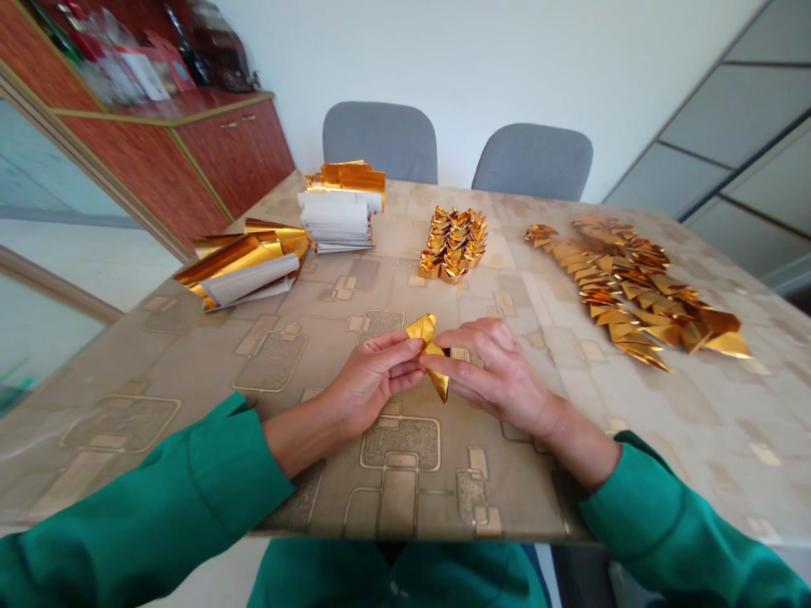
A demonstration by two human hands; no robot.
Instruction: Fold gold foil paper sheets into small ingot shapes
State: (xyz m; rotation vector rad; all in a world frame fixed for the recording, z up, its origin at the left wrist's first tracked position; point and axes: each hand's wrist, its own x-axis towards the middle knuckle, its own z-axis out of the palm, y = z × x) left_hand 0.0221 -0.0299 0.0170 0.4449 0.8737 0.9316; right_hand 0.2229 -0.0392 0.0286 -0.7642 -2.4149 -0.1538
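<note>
A small folded piece of gold foil paper [431, 348] is pinched between my left hand [371, 382] and my right hand [491, 371], above the middle of the table. Its pointed lower end hangs below the fingers of my right hand. Farther off lie a compact heap of folded gold ingot shapes [453, 245] and a long spread of folded gold triangular pieces [634, 291]. Two stacks of gold-backed paper sheets [342, 203] [244, 263] rest at the back left, out of reach of my fingers.
The table has a beige patterned cover [190, 355], and its near edge runs below my forearms. Two grey chairs [380, 143] [532, 160] stand beyond the far edge. A reddish-brown wooden cabinet [234, 152] with bagged items on top stands at the back left.
</note>
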